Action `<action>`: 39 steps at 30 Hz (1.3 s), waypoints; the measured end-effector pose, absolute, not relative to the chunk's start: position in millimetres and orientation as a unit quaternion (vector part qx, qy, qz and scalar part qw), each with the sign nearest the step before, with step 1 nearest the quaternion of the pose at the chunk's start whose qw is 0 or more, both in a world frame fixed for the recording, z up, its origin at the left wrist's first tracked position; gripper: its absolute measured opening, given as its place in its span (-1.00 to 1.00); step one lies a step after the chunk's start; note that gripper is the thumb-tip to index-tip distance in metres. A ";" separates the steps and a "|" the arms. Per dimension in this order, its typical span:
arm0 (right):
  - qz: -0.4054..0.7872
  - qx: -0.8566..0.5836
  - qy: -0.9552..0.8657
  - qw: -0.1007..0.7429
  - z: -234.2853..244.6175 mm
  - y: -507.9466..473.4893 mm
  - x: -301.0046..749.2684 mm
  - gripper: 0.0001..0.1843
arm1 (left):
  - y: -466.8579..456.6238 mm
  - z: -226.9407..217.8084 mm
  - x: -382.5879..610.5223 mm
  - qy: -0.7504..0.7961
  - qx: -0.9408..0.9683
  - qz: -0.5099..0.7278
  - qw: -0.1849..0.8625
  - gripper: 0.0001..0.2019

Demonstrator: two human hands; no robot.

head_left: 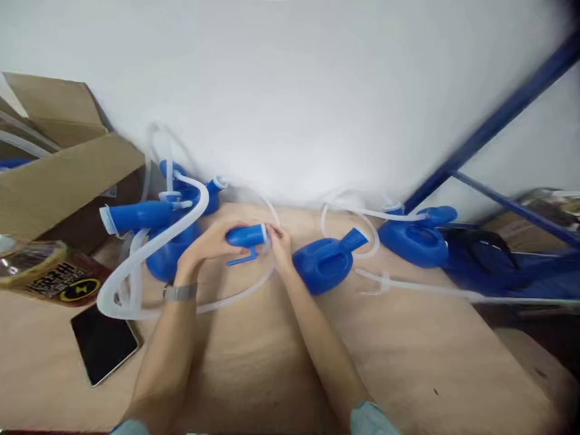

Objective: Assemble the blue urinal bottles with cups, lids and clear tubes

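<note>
The left hand (206, 244) is wrapped around a blue jug (244, 237) near the back edge of the bench (272, 362). The right hand (280, 244) pinches the jug's white mouth, where a clear hose (235, 294) seems to join; blur hides the join.

The hose could pop off if the fingers slip. The loops lie close by, so an arm could snag one and drag a jug over.

I count five blue jugs: the held one, two (136, 216) piled left with a thick hose (149, 251), one (324, 263) just right, one (414, 238) further right. One phone (103, 344). One box (58, 175) at the left.
</note>
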State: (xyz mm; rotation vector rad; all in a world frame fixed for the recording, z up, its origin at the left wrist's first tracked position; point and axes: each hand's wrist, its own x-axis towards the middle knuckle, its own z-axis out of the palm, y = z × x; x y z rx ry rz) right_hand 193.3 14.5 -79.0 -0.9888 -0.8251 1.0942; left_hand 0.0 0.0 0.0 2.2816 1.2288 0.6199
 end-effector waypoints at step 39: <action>0.491 -0.274 -0.542 0.625 25.0 -66.3 294.3 -0.24 | -70.4 43.3 81.4 0.278 0.887 0.365 0.043 -0.39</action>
